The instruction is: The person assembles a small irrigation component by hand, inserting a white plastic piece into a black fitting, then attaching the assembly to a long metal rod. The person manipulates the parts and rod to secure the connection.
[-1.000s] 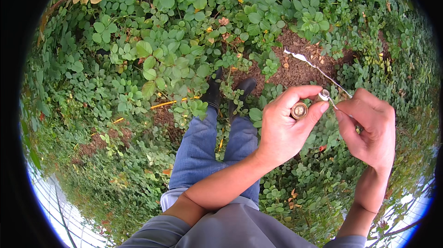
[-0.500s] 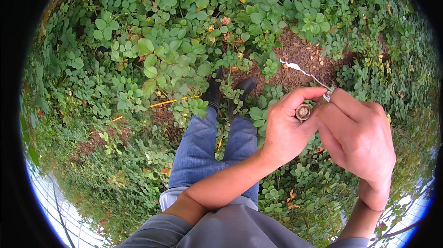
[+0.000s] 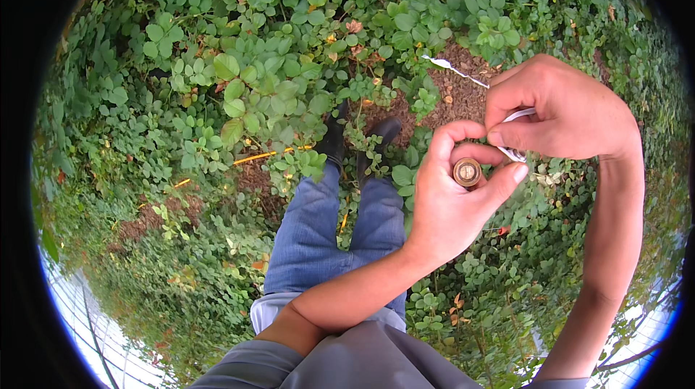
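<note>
Currently, the left hand point(image 3: 450, 204) grips one round, brass-coloured metal piece point(image 3: 467, 172); the right hand point(image 3: 561, 110) pinches one thin, twisted white strip point(image 3: 441, 63).

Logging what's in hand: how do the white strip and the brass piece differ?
The strip is white, thin and uneven in width; the brass piece is gold-brown and round. The strip trails out beyond the right hand, while the brass piece sits in the curled left hand. Both are held.

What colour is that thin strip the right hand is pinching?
The strip is white. It shows best in the head view, against the brown ground.
</note>
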Available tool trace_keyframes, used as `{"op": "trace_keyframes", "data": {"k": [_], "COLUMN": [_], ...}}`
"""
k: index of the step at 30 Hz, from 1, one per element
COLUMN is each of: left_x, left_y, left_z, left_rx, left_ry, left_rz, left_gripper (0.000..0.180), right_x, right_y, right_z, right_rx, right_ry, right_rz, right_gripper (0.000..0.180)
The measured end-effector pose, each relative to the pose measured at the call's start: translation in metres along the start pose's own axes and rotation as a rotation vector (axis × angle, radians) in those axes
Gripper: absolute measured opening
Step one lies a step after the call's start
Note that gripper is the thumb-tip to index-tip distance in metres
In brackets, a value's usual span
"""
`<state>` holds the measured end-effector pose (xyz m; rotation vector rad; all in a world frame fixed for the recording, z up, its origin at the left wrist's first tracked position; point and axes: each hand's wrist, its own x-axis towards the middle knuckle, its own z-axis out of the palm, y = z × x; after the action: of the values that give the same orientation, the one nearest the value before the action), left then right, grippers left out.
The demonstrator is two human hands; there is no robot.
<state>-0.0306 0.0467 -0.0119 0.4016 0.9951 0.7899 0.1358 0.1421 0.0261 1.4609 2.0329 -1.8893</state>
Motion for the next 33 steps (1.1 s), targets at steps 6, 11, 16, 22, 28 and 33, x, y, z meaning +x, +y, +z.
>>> {"op": "trace_keyframes", "data": {"k": [6, 11, 16, 22, 28, 33], "left_x": [0.003, 0.005, 0.005, 0.004, 0.005, 0.004], "left_y": [0.007, 0.004, 0.006, 0.012, 0.014, 0.011], "left_z": [-0.007, -0.010, -0.013, -0.015, -0.015, -0.014], "left_rx": [0.102, 0.129, 0.202, 0.258, 0.321, 0.369], "left_ry": [-0.035, -0.066, -0.133, -0.176, -0.170, -0.196], "left_rz": [0.042, 0.076, 0.087, 0.069, 0.094, 0.147], "left_gripper": [0.035, 0.024, 0.025, 0.026, 0.023, 0.024], "right_x": [-0.012, -0.033, -0.053, -0.056, -0.059, -0.068], "right_y": [0.020, 0.023, 0.003, -0.013, -0.017, -0.030], "right_z": [0.012, 0.032, 0.045, 0.062, 0.076, 0.084], "right_rx": [0.329, 0.401, 0.118, -0.108, -0.288, -0.379], "right_ry": [0.024, 0.207, 0.428, 0.645, 0.707, 0.724], "right_rz": [0.150, 0.194, 0.176, 0.185, 0.165, 0.152], "right_gripper": [0.008, 0.006, 0.005, 0.007, 0.009, 0.011]}}
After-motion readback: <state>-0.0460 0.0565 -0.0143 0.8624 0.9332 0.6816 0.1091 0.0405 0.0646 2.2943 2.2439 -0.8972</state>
